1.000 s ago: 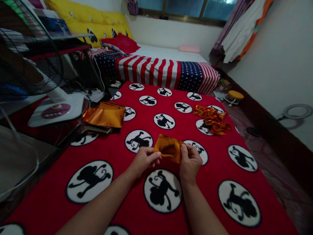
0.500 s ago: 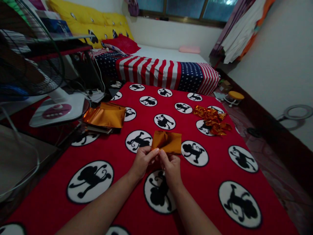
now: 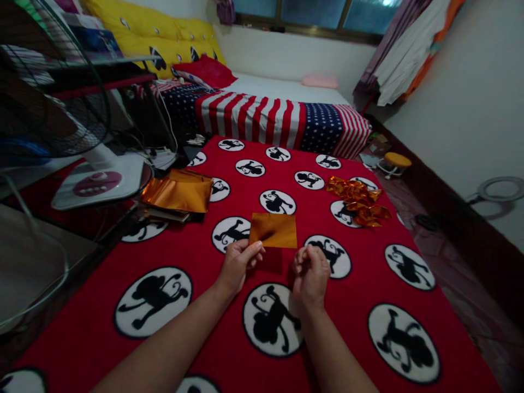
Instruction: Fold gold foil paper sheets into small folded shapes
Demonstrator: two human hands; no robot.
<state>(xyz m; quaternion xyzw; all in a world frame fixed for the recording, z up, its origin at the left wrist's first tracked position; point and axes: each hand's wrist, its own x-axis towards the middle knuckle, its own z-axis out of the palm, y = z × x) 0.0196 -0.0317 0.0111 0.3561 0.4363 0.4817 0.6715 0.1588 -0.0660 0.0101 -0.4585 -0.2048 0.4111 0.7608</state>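
Observation:
My left hand (image 3: 240,263) pinches the lower left corner of a rectangular sheet of shiny gold foil paper (image 3: 275,230). The sheet is held a little above the red blanket and looks nearly flat, with a shadow below it. Just off its lower right corner is my right hand (image 3: 311,273), fingers curled in, apart from the paper, with nothing visible in them. To the left lies a stack of gold foil sheets (image 3: 186,192). Over on the right, several crumpled or folded gold foil pieces (image 3: 355,194) form a loose heap.
A red blanket (image 3: 327,338) with black monkey figures in white circles covers the surface. At left stand a fan with a white base (image 3: 118,183) and a desk. Beyond is a bed with a striped, starred cover (image 3: 270,117). A yellow stool (image 3: 397,160) stands at right.
My right hand has let go of the foil paper and moved right. The sheet, bent before, now lies flatter in my left hand and has shifted slightly left and up.

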